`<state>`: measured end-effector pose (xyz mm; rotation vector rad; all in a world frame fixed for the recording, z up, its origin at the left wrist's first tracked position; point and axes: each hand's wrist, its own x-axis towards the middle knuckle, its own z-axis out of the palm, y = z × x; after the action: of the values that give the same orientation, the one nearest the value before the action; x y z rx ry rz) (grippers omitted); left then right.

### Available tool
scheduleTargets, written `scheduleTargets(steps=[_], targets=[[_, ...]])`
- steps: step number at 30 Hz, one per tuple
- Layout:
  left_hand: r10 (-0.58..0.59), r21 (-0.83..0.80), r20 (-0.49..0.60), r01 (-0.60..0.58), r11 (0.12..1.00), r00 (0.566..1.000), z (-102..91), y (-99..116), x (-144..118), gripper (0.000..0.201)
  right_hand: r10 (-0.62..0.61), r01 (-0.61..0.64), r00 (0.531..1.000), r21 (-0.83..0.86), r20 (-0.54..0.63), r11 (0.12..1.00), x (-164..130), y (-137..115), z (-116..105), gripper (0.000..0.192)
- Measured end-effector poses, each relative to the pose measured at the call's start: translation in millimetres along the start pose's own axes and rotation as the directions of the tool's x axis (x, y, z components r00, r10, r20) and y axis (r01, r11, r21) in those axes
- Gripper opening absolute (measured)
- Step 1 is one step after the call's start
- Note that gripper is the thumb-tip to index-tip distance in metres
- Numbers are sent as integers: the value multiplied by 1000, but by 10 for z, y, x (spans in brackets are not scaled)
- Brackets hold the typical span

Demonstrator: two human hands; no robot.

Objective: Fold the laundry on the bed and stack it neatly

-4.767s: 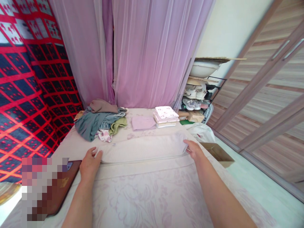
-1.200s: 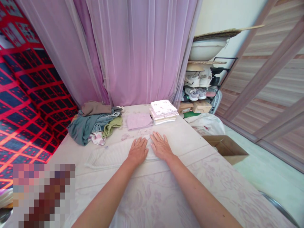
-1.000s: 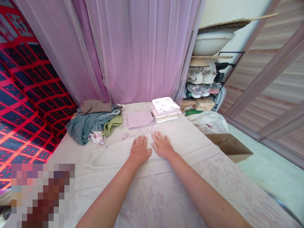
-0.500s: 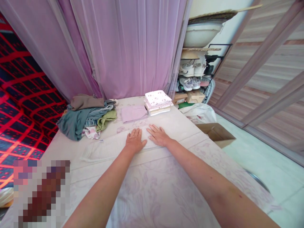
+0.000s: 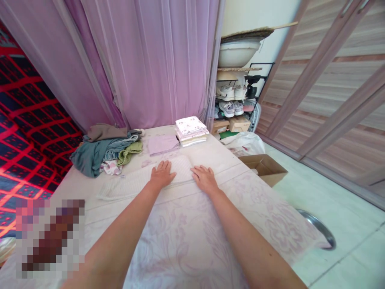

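Both hands flat, fingers spread: left hand (image 5: 162, 175) & right hand (image 5: 204, 178) smoothing folded towel (image 5: 144, 181) on bed (image 5: 186, 233); next fold needs edge grip.

Cream ribbed cloth (image 5: 141, 182), lilac curtain (image 5: 150, 60)

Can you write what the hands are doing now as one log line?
left hand: flat on white ribbed cloth | right hand: flat at its right end | bed: clothes pile

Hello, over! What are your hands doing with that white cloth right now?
Left hand flat on white ribbed cloth. Right hand flat at its folded right end. Loose clothes pile lies behind, apart.
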<state>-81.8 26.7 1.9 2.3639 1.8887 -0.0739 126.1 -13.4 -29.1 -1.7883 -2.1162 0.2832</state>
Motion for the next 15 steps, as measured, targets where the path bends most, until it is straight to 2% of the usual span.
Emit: scheduleTargets(steps=[4, 7, 9, 11, 13, 15], targets=[[24, -25, -56, -26, 999, 998, 7, -128, -63, 58, -7, 7, 1000, 7, 3, 1000, 8, -2, -22, 39], [-28, 5, -175, 29, 1000, 984, -26, -495, -246, 53, -25, 26, 999, 21, -49, 999, -13, 36, -12, 40], [-179, 26, -246, 191, 981, 952, -64, -863, -436, 50, -69, 70, 993, 8, -101, 997, -39, 19, -2, 40], [-348, 26, -263, 368, 930, 900, -102, -1253, -648, 51, -129, 130, 983, -4, -127, 992, -62, -75, 1, 42], [-515, -50, -200, 516, 855, 834, -130, -1587, -833, 51, -201, 203, 973, 5, -115, 979, -75, -260, -1, 43], [-625, -122, -114, 613, 781, 773, -149, -1824, -950, 51, -282, 286, 955, 30, -86, 958, -78, -507, 13, 45]])
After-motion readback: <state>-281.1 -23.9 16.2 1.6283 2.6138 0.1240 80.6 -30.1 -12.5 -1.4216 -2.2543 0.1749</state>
